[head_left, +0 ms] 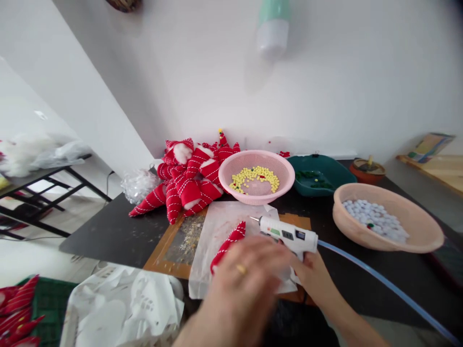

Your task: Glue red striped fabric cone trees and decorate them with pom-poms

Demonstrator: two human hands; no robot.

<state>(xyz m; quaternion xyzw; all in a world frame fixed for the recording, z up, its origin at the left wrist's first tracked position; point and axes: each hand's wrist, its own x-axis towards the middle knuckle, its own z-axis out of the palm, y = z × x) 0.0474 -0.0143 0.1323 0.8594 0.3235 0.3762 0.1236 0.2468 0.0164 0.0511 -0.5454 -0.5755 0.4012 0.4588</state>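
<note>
My right hand [311,270] grips a white hot glue gun [287,234] by its handle, its nozzle pointing left over a white sheet [206,250]. From the gun's rear a translucent blue tube runs off to the lower right. My left hand [249,274], with a ring on one finger, is blurred by motion and passes in front of the gun's handle. Whether its fingers hold anything is not visible. Just beyond it, on the sheet, lies a red fabric cone with white stitched stripes [230,243], its lower end hidden by the hand.
Behind are a pile of stuffed red cones [191,180], a pink basket of yellow pompoms [285,180] and a green basin [325,176]. A peach bowl [415,229] holds white pompoms. At lower left stand a white-lined basket [126,303] and a green crate [52,308].
</note>
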